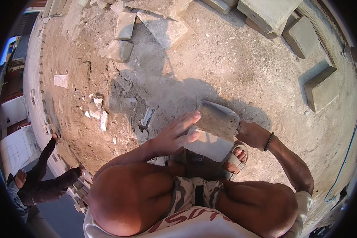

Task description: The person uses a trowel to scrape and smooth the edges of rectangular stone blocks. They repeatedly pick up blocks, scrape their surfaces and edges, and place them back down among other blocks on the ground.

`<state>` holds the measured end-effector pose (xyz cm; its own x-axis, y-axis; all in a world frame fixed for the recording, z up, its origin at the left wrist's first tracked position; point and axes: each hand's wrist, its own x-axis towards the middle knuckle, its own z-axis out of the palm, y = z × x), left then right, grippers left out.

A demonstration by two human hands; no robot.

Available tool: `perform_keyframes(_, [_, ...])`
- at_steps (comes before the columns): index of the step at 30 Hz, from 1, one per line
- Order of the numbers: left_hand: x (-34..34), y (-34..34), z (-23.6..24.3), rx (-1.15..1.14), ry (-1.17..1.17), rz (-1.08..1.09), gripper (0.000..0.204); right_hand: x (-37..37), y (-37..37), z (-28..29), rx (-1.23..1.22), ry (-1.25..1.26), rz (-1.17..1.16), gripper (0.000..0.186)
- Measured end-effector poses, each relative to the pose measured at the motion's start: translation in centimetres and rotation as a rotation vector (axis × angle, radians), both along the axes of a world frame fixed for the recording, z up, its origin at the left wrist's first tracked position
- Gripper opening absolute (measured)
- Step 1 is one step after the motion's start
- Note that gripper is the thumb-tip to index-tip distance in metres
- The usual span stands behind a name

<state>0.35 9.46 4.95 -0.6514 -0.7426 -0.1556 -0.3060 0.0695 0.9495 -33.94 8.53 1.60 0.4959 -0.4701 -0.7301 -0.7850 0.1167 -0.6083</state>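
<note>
My right hand (253, 135) is closed on a dusty metal trowel (218, 119), at the right end of its flat blade; the grip itself is mostly hidden by my fingers. The blade lies tilted over a pale flat slab (212, 144) in front of my feet. My left hand (174, 135) is open, fingers stretched out at the left edge of the slab and blade; whether it touches them I cannot tell. My sandalled foot (236, 158) is just below my right hand.
Broken slab pieces (164, 29) lie ahead, thicker blocks (319, 89) at the right, small rubble (95, 107) at the left on dusty ground. A blue hose or cable (351, 150) runs along the right. Another person's legs and hand (47, 182) show at the left.
</note>
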Motion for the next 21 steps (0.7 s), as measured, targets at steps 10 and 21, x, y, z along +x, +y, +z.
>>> perform_keyframes(10, [-2.4, -2.1, -6.8, -0.176, 0.067, 0.009, 0.078, 0.0, 1.0, 2.8, 0.063, -0.002, -0.509, 0.029])
perform_keyframes(21, [-3.7, -8.0, 1.5, 0.132, -0.391, 0.241, 0.066, -4.1, 6.4, 2.1, -0.053, -0.140, -0.884, 0.024])
